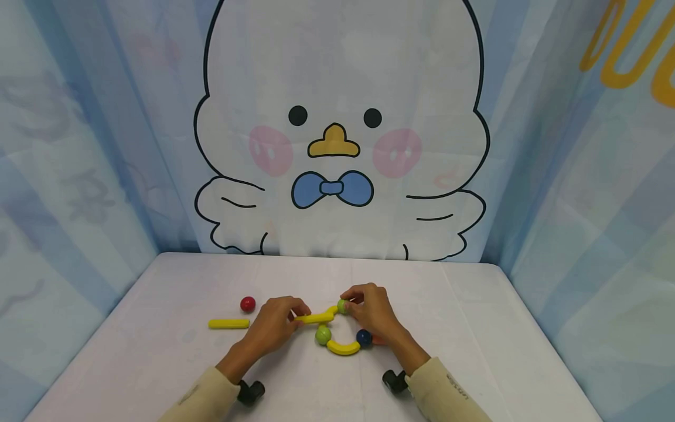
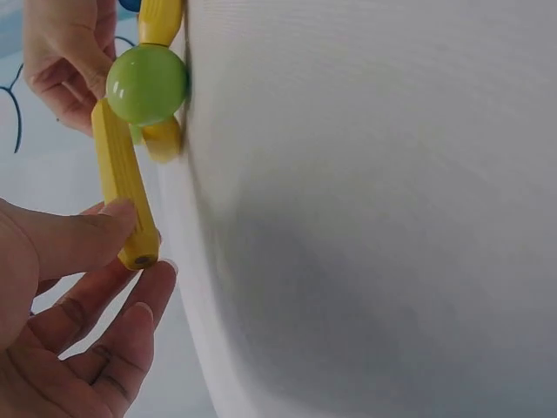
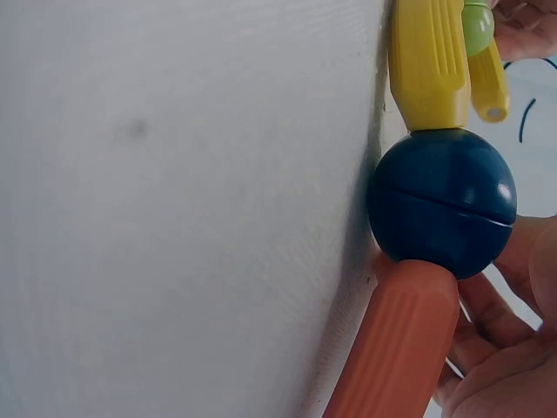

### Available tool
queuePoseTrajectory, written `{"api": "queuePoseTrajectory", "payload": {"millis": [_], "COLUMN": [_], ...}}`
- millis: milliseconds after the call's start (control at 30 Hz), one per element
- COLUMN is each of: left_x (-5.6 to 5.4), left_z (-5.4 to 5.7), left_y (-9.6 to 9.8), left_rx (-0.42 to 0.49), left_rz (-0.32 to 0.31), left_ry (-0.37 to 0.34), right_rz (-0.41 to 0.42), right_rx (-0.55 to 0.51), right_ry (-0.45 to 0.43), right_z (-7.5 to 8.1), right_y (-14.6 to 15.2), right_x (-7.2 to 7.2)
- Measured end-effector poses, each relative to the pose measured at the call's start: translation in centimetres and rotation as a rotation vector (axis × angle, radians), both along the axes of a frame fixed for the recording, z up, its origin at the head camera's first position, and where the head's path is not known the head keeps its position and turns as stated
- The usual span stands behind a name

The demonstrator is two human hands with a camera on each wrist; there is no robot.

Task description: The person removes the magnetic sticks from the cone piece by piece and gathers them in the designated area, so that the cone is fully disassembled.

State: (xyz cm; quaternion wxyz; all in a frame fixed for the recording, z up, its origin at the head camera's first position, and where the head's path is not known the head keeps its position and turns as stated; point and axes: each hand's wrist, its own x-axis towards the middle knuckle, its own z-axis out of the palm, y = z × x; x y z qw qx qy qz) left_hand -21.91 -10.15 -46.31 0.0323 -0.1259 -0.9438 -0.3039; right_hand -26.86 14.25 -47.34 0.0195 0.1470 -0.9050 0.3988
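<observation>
My left hand [image 1: 275, 322] pinches one end of a straight yellow rod [image 1: 313, 319] between thumb and fingers. In the left wrist view this rod [image 2: 124, 174] slants up past a green ball [image 2: 148, 84]. My right hand [image 1: 373, 308] grips another green ball [image 1: 343, 306], partly hidden by its fingers. A short yellow piece [image 1: 332, 310] lies between that ball and the rod. Nearer me, a green ball [image 1: 323, 335], a curved yellow piece [image 1: 344, 349], a dark blue ball [image 1: 364, 337] and an orange-red rod [image 3: 396, 348] join in a chain, the last partly under my right hand.
On the white table [image 1: 158, 363], a red ball [image 1: 248, 304] and a loose yellow rod [image 1: 229, 323] lie left of my left hand. Black devices [image 1: 250, 392] sit at both wrists. A curtain with a cartoon bird [image 1: 337, 76] hangs behind the table.
</observation>
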Motion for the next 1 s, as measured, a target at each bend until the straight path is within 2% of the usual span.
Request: {"api": "queuePoseTrajectory", "payload": {"millis": [333, 600, 1000], "left_x": [1.2, 2.1, 3.6], "left_z": [0.2, 0.5, 0.5], "left_y": [-2.3, -3.7, -6.3], "left_rx": [-0.006, 0.003, -0.009], "left_rz": [0.021, 0.075, 0.120], "left_ry": [-0.018, -0.019, -0.049], "right_rz": [-0.003, 0.002, -0.012], "right_rx": [-0.001, 0.002, 0.011], "right_ry": [0.004, -0.001, -0.025], "right_z": [-0.1, 0.0, 0.1], "right_y": [0.0, 0.1, 0.0], "right_x": [0.0, 0.0, 0.1]}}
